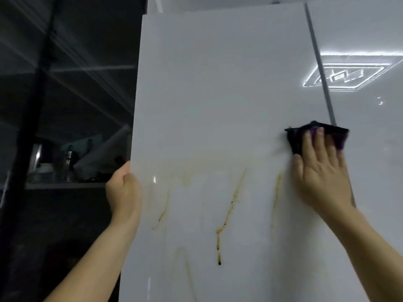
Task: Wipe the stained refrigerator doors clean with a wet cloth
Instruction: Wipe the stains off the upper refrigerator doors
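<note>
**Against a glossy white refrigerator door [218, 94], a black and purple cloth [294, 139] is pressed flat**

Under the fingers of the right hand [320, 171], the cloth is held to the door. The fingers are straight and spread, so the cloth is pressed rather than gripped. It lies at the door's right margin, across the grey seam [320, 68]. Beyond the seam a second white door [370, 29] is seen, with a reflected ceiling light [344, 76] above the fingertips. The left hand [123, 190] is closed round the first door's outer edge, so the panel is steadied.

Below and to the thumb side of the right hand, brown-yellow drip streaks [229, 212] are seen, not yet wiped. One runs just beside the thumb. A longer, darker one lies further toward the left hand and ends in a dark bead. Fainter smears are seen near the left hand. Beyond that hand, a dim shelf [65, 185] of jars can be made out.

For the stroke to be done well, the cloth would best be drawn down along each streak. Even pressure should be kept through the whole palm, so that the stain is lifted rather than spread sideways. Repeated passes will probably be needed on the dark bead. A clean face of the cloth should be turned outward once one is soiled. The edge grip should be kept firm so the door is not swung by the push.
</note>
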